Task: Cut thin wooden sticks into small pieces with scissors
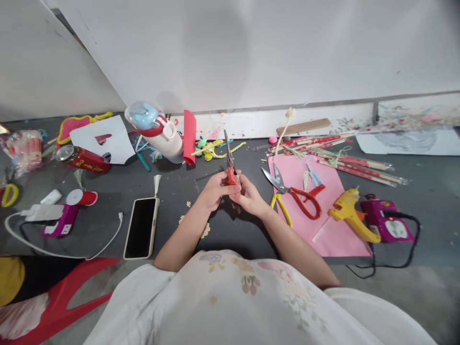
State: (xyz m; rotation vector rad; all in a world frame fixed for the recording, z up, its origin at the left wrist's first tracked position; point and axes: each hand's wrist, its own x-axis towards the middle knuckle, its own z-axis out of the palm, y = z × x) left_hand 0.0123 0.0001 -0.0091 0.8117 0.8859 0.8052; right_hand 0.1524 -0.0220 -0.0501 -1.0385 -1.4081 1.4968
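Note:
Long-nose pliers [230, 160] with red handles point away from me, their dark narrow jaws upward in the head view. My left hand [216, 190] is closed around the red handles, its thumb laid across them. Against the other side of the handles, my right hand [249, 195] is closed too, its thumb meeting the left one. A small pale bit shows between the fingers; what it is I cannot tell. Small beige pieces [205, 231] lie on the dark table by my left forearm. Red-handled scissors [287, 188] rest open on pink paper [332, 191] to the right.
Right: a yellow glue gun [350, 213], a purple power socket [386, 220], wrapped red-and-beige sticks [355, 165] and a yellow-handled tool [283, 209]. Left: a phone [141, 227], a white bottle [163, 136], a red can [86, 159], a thread spool [84, 197] and a white cable [115, 230].

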